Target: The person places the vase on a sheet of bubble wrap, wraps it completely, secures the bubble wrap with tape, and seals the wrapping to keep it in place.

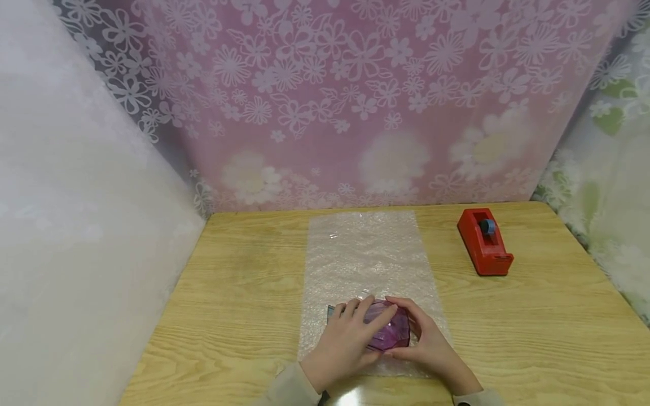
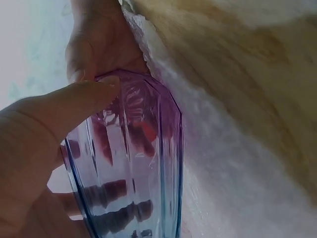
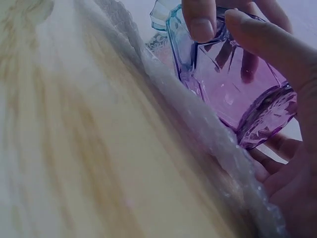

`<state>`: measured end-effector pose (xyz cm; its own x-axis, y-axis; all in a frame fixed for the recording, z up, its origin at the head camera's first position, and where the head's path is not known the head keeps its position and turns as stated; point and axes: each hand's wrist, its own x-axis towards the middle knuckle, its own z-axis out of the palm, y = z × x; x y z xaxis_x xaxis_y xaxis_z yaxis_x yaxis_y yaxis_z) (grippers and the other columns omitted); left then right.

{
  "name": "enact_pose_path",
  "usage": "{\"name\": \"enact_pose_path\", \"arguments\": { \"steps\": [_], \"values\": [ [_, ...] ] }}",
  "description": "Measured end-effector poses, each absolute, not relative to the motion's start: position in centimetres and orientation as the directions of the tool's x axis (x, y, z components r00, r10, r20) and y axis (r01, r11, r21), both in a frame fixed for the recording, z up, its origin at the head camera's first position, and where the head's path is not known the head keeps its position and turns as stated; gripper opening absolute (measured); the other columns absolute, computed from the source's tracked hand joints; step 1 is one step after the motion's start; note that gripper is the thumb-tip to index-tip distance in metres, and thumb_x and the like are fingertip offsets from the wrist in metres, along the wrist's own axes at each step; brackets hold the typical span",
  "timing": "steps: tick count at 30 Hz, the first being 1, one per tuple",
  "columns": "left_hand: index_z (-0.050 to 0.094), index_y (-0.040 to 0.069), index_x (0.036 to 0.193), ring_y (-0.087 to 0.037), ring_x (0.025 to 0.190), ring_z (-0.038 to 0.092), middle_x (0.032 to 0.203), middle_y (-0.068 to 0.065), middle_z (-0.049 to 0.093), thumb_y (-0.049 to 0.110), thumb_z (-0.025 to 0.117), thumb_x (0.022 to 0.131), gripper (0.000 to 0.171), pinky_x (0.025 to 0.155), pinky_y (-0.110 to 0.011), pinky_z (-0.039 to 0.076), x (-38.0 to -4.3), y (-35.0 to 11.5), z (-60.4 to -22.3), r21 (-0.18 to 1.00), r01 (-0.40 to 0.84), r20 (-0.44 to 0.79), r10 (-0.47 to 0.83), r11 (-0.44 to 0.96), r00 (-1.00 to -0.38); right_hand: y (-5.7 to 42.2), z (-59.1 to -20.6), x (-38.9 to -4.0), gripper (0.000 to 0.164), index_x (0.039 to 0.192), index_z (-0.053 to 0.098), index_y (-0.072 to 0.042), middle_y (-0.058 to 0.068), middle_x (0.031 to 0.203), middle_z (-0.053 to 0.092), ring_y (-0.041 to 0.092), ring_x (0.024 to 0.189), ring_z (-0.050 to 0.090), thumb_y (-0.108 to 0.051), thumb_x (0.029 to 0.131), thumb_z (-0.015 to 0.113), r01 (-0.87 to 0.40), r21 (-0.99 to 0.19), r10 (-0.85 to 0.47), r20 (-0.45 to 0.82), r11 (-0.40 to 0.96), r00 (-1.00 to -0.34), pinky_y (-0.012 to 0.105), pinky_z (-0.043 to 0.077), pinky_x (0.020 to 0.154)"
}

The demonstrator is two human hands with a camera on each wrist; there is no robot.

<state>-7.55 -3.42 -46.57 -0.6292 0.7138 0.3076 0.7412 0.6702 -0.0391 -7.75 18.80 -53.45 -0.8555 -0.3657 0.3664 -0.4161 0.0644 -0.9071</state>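
A faceted glass vase, purple at its base and fading to blue at its scalloped rim, lies on its side over a sheet of bubble wrap. My left hand grips it from the left, with thumb and fingers around its body and the blue rim partly hidden beneath them. At the purple base end, my right hand holds it from the right between thumb and fingers. The left wrist view shows the left fingers through the clear wall of the vase.
A red tape dispenser with a small blue roll stands at the back right of the wooden table. Floral curtains hang behind the table and along both sides.
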Motion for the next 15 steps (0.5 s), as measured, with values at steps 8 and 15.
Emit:
{"name": "enact_pose_path", "arguments": {
  "steps": [8,15],
  "values": [
    [0.029,0.03,0.156,-0.03,0.112,0.06,0.138,-0.013,0.051,0.056,0.075,0.081,0.091,0.089,-0.046,0.051,-8.3,-3.6,-46.3,0.055,0.729,0.238,0.7,0.682,-0.673,18.4,-52.9,-7.8,0.091,0.146,0.039,0.001,0.024,0.143,0.044,0.013,0.132,0.043,0.002,0.069,0.088,-0.485,-0.871,-0.349,0.432,0.077,-0.832,0.018,0.037,0.104],
    [0.024,0.031,0.158,-0.03,0.114,0.059,0.138,-0.012,0.051,0.053,0.077,0.08,0.096,0.09,-0.047,0.05,-9.0,-4.0,-45.8,0.135,0.721,0.166,0.701,0.68,-0.693,18.4,-52.4,-7.9,0.079,0.142,0.045,-0.003,0.014,0.141,0.049,0.012,0.128,0.048,0.0,0.074,0.085,-0.469,-0.874,-0.331,0.408,0.13,-0.851,0.022,0.042,0.101]
  ]
}}
